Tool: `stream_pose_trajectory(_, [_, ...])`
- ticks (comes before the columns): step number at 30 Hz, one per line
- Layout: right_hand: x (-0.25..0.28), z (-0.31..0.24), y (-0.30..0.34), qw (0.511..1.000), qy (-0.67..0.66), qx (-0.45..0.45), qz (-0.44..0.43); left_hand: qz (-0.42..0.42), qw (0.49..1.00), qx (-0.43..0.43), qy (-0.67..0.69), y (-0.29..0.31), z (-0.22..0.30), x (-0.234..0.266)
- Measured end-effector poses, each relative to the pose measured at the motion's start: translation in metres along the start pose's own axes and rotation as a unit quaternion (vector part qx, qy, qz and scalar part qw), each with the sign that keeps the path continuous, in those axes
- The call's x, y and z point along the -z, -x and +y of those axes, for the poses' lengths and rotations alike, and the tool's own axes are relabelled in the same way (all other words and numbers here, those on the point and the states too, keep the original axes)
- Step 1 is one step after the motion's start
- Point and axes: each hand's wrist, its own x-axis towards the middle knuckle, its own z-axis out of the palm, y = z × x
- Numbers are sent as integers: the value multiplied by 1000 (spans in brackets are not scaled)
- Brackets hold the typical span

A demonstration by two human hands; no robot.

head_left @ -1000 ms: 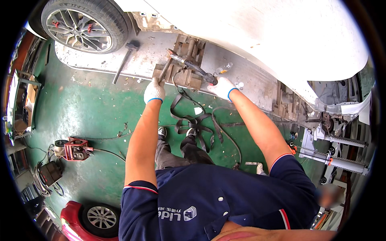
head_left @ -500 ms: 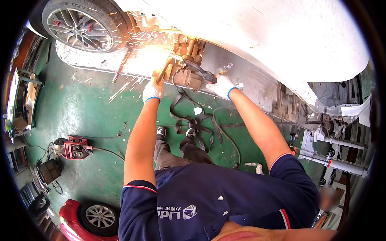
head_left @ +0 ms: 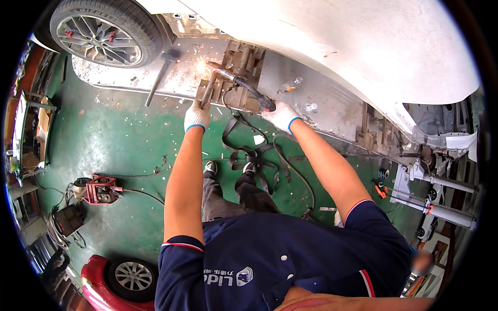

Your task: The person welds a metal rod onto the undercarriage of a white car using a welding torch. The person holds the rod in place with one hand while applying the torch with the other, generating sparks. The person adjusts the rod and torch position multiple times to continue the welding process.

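Note:
My left hand, in a white knitted glove, is closed around a brown rod that slants up toward a small glowing spot with sparks. My gloved right hand grips the black handle of a welding torch. The torch's metal nozzle points left, its tip by the rod's upper end. Behind both tools sits a rusty clamp block on the grey platform. What the rod's far end is joined to, if anything, I cannot tell.
A hammer lies on the platform near the car wheel. Two plastic bottles rest to the right under the white car body. A black strap and cables lie on the green floor; a red-framed machine stands left.
The large bright flash and wide spray of sparks have shrunk to a small glow with few sparks. Both hands keep their holds, nearly in place. The hammer and rod now show clearly.

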Motion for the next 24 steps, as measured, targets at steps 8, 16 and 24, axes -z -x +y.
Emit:
stream_pose_trajectory(8, [1,-2,-5,1000,5,16,-2,6,1000,-1,-9,-1,-5,-1])
stream_pose_trajectory(16, [15,-23,3,997,-43,-42,-49,20,1000,9,-18,1,0,3])
stream_pose_trajectory(24, [28,-34,11,995,-69,-39,-55,28,999,-19,-27,3,3,3])
